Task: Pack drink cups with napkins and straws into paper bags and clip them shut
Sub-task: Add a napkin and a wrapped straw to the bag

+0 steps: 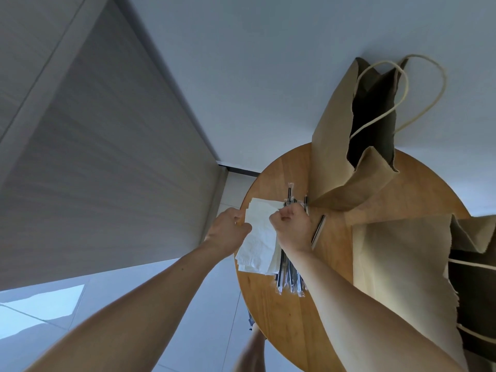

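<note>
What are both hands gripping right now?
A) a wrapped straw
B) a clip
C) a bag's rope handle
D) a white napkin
D: the left hand and the right hand each pinch an edge of the white napkin, while the straws lie beside it on the table.

Bare left hand, right hand and forearms.

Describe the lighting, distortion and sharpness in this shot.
Head view: wide-angle distortion stretches the forearms and warps the table; soft, even light, no glare; a bright patch on the floor; the upright bag is dark inside; napkins and straws look sharp.
</note>
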`<state>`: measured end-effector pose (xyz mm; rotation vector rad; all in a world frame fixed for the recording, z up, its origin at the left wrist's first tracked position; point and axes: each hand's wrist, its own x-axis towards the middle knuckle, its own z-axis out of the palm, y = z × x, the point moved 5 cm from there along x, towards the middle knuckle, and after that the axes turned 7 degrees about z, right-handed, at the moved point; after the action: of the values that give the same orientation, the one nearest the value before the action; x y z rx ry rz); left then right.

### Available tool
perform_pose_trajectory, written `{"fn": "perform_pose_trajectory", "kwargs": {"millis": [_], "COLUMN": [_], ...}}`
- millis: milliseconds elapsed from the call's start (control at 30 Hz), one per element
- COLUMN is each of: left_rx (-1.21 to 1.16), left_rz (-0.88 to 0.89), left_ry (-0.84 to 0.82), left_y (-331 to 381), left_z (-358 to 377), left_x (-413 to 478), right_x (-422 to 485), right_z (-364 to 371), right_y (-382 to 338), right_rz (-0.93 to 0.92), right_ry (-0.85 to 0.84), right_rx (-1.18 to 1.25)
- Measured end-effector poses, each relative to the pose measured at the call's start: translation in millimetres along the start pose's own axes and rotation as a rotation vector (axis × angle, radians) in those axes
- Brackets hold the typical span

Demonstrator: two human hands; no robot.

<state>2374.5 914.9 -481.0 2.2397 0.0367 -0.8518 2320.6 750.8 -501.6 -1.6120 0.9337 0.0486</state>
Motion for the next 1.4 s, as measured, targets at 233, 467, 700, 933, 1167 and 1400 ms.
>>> {"fn": "perform_pose_trajectory", "kwargs": {"millis": [233,467,700,933,1167,1400], "left_rx": [-0.499,-0.483,-0.436,-0.371,-0.296,-0.271], "left_rz": [-0.026,-0.084,-0.114,-0.096,-0.094,-0.015], "left_ry": [-0.172,-0.289,-0.061,0.041,0.004,-0.007], "left_y": [17.6,25.6,24.5,24.2,34.3,74.5], "left_z": [7.2,28.0,27.1,15.7,21.8,15.6], "left_x": [-9.7,-20.4,-12.4,-13.7,-21.3,-45.0], "right_x": [-17.9,-6.0,-5.1,-14.3,-18.2,-61.7], "right_z": [-4.3,-42.3,-72.0,-53.3,-63.6,-85.0], "right_y": [-19.4,-3.4,61.5,76.2,65.9,-1.6], "right_rz": [0.043,0.158,0.148,0.073,0.117,-0.060], "right_ry": [-0.145,0.114,0.158,0.054,0.070,0.125], "right_rx": [0.349,0.417,-0.406,-0.726,-0.738,-0.423]}}
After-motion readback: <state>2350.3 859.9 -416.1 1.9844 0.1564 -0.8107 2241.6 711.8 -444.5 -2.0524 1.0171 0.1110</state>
